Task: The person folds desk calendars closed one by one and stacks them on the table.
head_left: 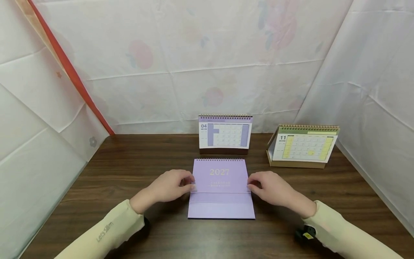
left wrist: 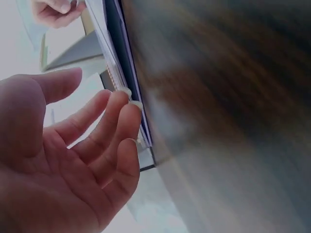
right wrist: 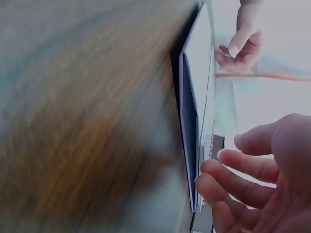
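Note:
A purple desk calendar (head_left: pixel 221 205) with "2027" on its cover lies flat on the table, its spiral binding toward the back. Beside its left edge is my left hand (head_left: pixel 169 185), fingertips at the edge and thumb apart from the fingers. My right hand (head_left: pixel 271 187) mirrors this at the right edge. Both wrist views show loosely bent fingers (left wrist: pixel 127 116) against or very close to the calendar's side; contact is hard to tell. From the right wrist view, the calendar's folded base (right wrist: pixel 189 111) has a gap under its raised panel.
Behind the flat calendar stands a purple calendar (head_left: pixel 226 135) showing 04. To its right, a green and yellow calendar (head_left: pixel 304 147) showing 11 stands on a tan base. White cloth (head_left: pixel 194 72) hangs around the dark wooden table (head_left: pixel 145 151), with a red strip (head_left: pixel 68 68) at left.

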Tool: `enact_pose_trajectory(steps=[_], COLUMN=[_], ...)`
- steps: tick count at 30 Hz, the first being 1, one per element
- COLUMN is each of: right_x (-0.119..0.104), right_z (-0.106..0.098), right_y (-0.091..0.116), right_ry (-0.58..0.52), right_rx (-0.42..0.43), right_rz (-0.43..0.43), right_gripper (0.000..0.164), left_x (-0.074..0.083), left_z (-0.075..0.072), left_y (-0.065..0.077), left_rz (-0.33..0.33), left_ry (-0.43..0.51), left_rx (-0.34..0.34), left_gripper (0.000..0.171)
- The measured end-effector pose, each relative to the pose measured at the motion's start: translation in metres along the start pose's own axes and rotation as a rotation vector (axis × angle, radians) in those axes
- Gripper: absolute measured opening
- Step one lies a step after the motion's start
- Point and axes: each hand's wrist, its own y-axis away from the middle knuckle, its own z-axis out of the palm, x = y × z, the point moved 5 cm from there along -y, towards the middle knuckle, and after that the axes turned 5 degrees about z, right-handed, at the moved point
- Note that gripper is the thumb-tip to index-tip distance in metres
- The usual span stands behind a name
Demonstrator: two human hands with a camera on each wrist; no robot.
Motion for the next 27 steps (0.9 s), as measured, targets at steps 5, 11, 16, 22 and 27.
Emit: enact_pose_trajectory(steps=[5,11,16,22,27], right_x=[0.012,0.017,0.018,0.018,0.015], right_z=[0.004,0.012,0.015,0.017,0.015], right_y=[-0.004,-0.008,-0.010,-0.011,-0.010], right_ry=[-0.025,-0.049,-0.054,-0.113,-0.173], right_rx=[-0.025,-0.048,-0.068,-0.102,-0.136], right_rz=[0.099,0.134,0.166,0.192,0.201], right_gripper=[0.007,0.012,0.015,0.017,0.017], left_x=[-0.014,-0.019,-0.017,-0.019,-0.021], left_z=[0.001,0.004,0.007,0.010,0.012], left_y=[-0.001,-0.001,-0.003,-0.006,-0.006], left_rz=[-0.134,-0.235,-0.257,-0.281,-0.294], left_ry=[0.145,0.253,0.248,0.270,0.289], left_rx=[-0.025,-0.062,-0.064,-0.048,-0.028], left_gripper=[0.012,0.020,0.022,0.021,0.020])
